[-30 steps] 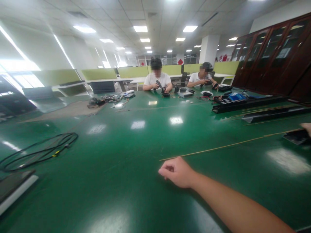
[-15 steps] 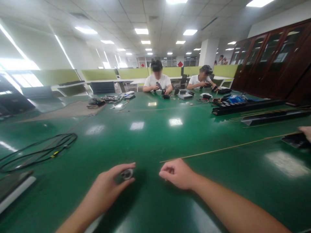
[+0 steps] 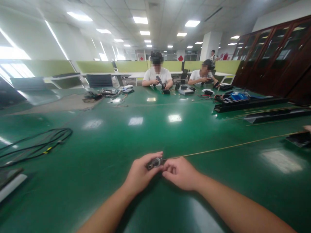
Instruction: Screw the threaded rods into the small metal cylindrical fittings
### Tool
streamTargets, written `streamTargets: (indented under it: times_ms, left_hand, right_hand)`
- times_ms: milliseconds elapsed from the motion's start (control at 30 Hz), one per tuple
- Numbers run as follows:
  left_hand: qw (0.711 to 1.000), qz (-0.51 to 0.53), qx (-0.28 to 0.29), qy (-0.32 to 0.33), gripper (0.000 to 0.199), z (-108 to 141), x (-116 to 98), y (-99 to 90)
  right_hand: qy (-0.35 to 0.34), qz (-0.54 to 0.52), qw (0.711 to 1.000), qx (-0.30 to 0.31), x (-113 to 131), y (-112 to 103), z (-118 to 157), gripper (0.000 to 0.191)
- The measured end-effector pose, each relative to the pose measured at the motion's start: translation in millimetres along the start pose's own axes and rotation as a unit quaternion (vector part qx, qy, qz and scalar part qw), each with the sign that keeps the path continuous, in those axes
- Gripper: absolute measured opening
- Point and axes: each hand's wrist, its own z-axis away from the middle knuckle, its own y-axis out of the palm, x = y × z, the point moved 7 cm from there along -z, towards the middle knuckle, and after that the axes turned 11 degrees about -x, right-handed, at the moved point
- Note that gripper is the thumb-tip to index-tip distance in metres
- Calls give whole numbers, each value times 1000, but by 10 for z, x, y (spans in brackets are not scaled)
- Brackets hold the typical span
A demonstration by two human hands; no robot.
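Between the thumb and fingers of my left hand [image 3: 142,170] is a small round metal part [image 3: 155,162] with a short stub, its ring-shaped end turned to the right. My right hand [image 3: 181,173] is closed, fingers curled and thumb pressed against them, right beside the metal part. Whatever those fingers hold, if anything, is hidden. A long thin yellowish rod [image 3: 218,149] runs from just behind my right hand to the right side of the green table [image 3: 109,136]. I cannot tell whether my right hand touches it.
A black channel piece [image 3: 297,139] lies at the right edge, another person's hand [image 3: 308,128] by it. Black cable [image 3: 60,134] is coiled at left. Further back are long black channels [image 3: 252,105], loose parts [image 3: 114,93] and two people [image 3: 157,76] working across the table.
My left hand has moved right with the metal part, bringing it up to my right hand. My right hand stays closed in nearly the same place. The view has tilted slightly down.
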Motion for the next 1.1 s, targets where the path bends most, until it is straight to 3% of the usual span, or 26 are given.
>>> streamTargets:
  times_ms: [133,233,333,567,867,1100]
  left_hand:
    - [996,-13,-8,93,25,43,-195,-14]
    - [993,-3,9,115,23,79,-250,27]
    - [996,0,27,89,25,78,-207,58]
    - [995,-26,76,-51,36,26,1,95]
    - [995,42,57,-69,41,27,-36,96]
    - [999,46,12,-22,18,38,-174,41]
  right_hand:
    - [-4,6,1000,10,18,-4,24,8]
    - [-23,20,1000,7,38,-10,35,8]
    - [-28,27,999,7,48,-19,50,10]
    - [-13,38,999,22,46,-23,78,11]
    - [-16,41,998,36,71,-12,71,6]
    - [-14,38,998,38,62,-8,82,7]
